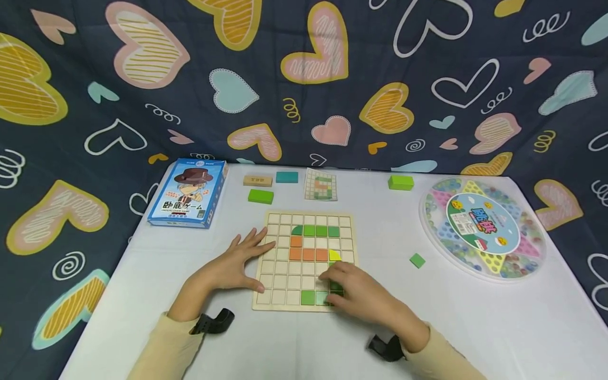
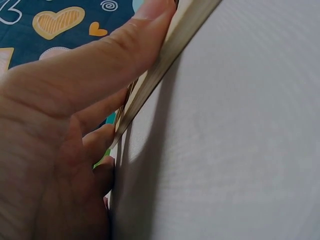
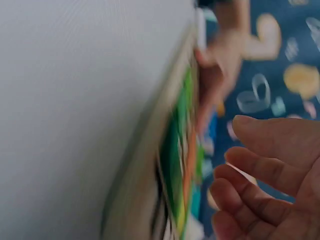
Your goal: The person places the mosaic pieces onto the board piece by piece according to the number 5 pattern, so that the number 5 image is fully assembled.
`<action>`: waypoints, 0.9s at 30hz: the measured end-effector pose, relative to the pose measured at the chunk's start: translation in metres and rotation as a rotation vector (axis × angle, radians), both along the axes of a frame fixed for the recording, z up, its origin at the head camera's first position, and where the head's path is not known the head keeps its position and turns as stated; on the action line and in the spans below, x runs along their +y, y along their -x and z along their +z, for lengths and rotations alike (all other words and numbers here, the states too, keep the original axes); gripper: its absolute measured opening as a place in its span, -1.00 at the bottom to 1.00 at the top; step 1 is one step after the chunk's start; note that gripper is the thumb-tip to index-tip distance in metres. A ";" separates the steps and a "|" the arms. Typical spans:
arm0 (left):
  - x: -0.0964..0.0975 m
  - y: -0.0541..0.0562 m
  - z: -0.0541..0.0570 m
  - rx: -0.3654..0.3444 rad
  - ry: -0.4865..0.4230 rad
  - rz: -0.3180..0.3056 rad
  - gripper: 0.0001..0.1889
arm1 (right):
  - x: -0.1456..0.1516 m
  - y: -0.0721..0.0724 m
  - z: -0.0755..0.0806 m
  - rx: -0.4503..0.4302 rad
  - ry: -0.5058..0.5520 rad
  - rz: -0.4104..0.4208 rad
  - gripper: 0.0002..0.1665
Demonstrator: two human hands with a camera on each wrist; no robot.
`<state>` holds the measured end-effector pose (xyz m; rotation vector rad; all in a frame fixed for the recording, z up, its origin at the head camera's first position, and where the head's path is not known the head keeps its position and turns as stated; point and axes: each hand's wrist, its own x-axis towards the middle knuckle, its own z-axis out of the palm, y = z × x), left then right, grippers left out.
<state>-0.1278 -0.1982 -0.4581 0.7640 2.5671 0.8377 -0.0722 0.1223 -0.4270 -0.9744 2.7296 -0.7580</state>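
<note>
A square wooden grid board point(image 1: 280, 266) lies in front of me. My left hand point(image 1: 233, 266) rests along its left edge with fingers spread, and the left wrist view shows the thumb on the rim. Over the lower right corner hovers my right hand point(image 1: 363, 295), its fingers loosely bent; in the right wrist view nothing sits between them. On the board are green tiles point(image 1: 309, 230), orange tiles point(image 1: 309, 254), a yellow piece point(image 1: 334, 255) and a pale green tile point(image 1: 322, 298) by the right fingertips. The right hand partly hides dark green tiles point(image 1: 336, 286).
Right of the board lies a loose green tile point(image 1: 417, 260). Behind it are a pattern card point(image 1: 321, 184), a teal block point(image 1: 287, 177), a wooden block point(image 1: 258, 181) and green blocks point(image 1: 260, 196). A blue game box point(image 1: 190, 192) and a round marble game point(image 1: 484, 227) flank them.
</note>
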 end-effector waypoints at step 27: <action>0.001 0.000 0.000 0.001 0.013 -0.006 0.10 | -0.003 -0.006 0.003 -0.012 0.035 -0.074 -0.71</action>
